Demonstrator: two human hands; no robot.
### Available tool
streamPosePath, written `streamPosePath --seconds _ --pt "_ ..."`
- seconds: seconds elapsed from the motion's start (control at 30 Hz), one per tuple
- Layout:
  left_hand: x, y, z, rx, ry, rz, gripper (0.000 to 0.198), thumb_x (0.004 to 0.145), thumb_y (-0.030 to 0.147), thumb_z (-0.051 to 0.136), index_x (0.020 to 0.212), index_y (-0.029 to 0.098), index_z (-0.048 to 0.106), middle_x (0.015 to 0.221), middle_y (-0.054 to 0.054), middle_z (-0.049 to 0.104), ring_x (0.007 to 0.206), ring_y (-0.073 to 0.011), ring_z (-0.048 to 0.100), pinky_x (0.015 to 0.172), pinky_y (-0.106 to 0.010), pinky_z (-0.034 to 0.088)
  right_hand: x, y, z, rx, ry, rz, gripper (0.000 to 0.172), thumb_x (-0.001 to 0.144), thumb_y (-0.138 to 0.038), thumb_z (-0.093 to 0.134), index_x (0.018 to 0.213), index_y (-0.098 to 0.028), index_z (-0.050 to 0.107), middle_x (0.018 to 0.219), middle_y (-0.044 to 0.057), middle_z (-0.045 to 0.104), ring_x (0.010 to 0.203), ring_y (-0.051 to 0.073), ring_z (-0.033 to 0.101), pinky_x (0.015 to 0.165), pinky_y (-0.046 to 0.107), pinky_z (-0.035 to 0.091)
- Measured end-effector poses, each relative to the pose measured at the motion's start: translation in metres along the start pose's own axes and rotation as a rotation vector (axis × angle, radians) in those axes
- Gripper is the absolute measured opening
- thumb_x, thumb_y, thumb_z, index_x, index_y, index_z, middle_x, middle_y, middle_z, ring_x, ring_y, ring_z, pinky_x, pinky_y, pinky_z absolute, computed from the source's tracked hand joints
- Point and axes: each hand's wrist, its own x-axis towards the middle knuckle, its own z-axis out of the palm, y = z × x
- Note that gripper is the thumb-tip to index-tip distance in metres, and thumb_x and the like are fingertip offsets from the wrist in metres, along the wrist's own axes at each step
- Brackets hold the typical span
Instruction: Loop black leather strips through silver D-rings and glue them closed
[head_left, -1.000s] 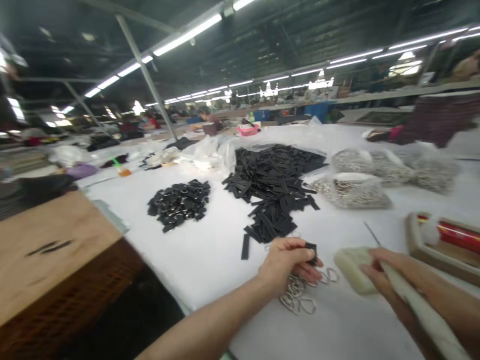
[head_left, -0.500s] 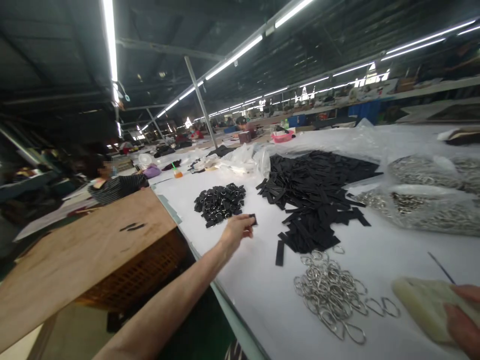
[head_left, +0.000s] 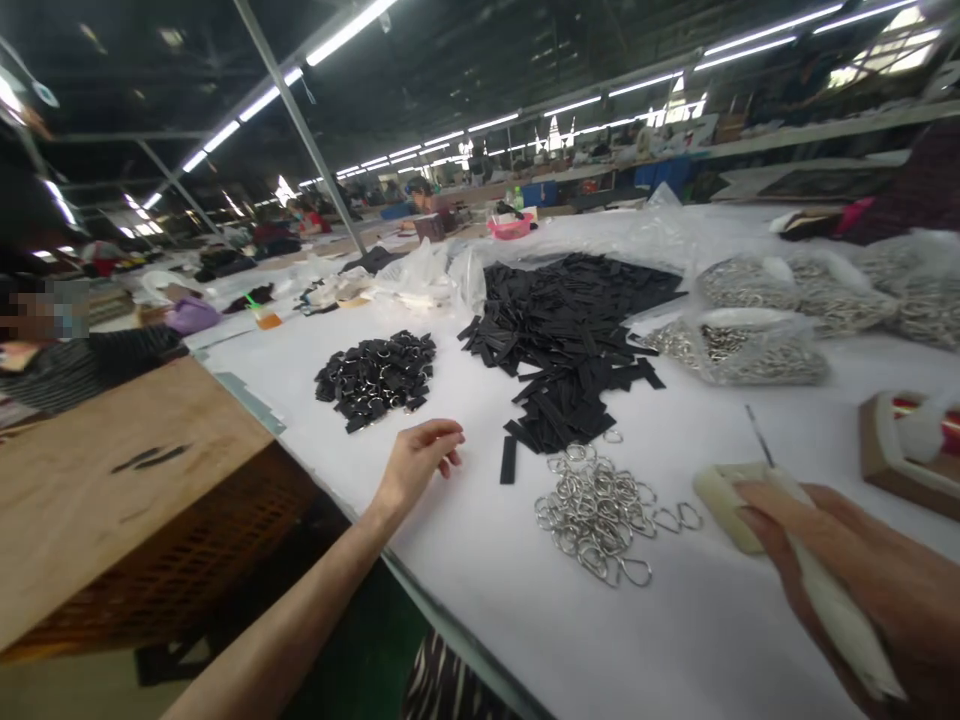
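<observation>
My left hand [head_left: 421,458] hovers over or rests on the white table, fingers loosely bent and apart, with nothing visible in them. It is just in front of a pile of black tabs with metal rings [head_left: 379,375]. A single black strip [head_left: 508,460] lies to its right, below a large heap of black strips [head_left: 570,330]. My right hand [head_left: 847,560] is closed around a white-handled tool [head_left: 832,605] with a thin dark metal tip. Beside its fingers is a pale yellowish block [head_left: 724,505]. Loose metal rings [head_left: 600,515] are heaped between my hands.
Clear plastic bags of metal rings [head_left: 739,345] line the right side. A brown-and-cream box-like holder [head_left: 911,450] sits at the right edge. To the left is a wooden board [head_left: 135,470] over an orange crate [head_left: 180,570]. A person in a striped sleeve [head_left: 97,365] is at far left.
The black tab held by my left hand is gone from its fingers, which have loosened. My right hand has come further into view with the tool. The camera has turned right.
</observation>
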Motion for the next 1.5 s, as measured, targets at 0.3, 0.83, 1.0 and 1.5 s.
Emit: streamPosePath --seconds 0.3,0.83,1.0,1.5 --pt "0.005 0.02 0.059 0.638 -0.172 0.125 0.014 0.056 0.026 0.068 0.06 0.019 0.056 0.061 -0.002 0.057 0.065 -0.0203 0.053 0.061 -0.029 0.035 -0.004 -0.007 0.007 0.046 -0.1 -0.13 0.018 0.085 -0.016 0.05 0.1 -0.011 0.056 0.07 0.01 0.061 0.06 0.021 0.059 0.051 0.03 0.038" --pt "-0.013 0.034 0.06 0.214 -0.446 -0.013 0.008 0.066 0.022 0.056 0.064 0.018 0.048 0.044 0.007 0.042 0.037 -0.007 0.033 0.039 -0.021 0.024 -0.003 -0.019 0.019 0.109 -0.244 -0.017 0.019 0.089 -0.023 0.046 0.087 -0.013 0.061 0.066 0.006 0.056 0.057 0.017 0.052 0.053 0.027 0.034" --pt "-0.019 0.048 0.076 -0.101 -0.585 -0.087 0.014 0.066 0.025 0.056 0.075 0.014 0.053 0.066 -0.003 0.06 0.038 -0.006 0.041 0.037 -0.021 0.032 -0.003 -0.015 0.017 0.097 -0.272 0.051 0.019 0.089 -0.021 0.043 0.088 -0.014 0.061 0.068 0.006 0.057 0.059 0.017 0.051 0.055 0.027 0.035" --pt "-0.028 0.061 0.141 -0.405 -0.512 0.064 0.015 0.075 0.019 0.053 0.086 0.012 0.059 0.064 0.002 0.054 0.041 -0.004 0.034 0.039 -0.02 0.025 -0.004 -0.031 0.047 0.157 -0.502 0.153 0.01 0.083 -0.012 0.046 0.082 -0.014 0.057 0.068 0.005 0.053 0.065 0.018 0.045 0.06 0.028 0.033"
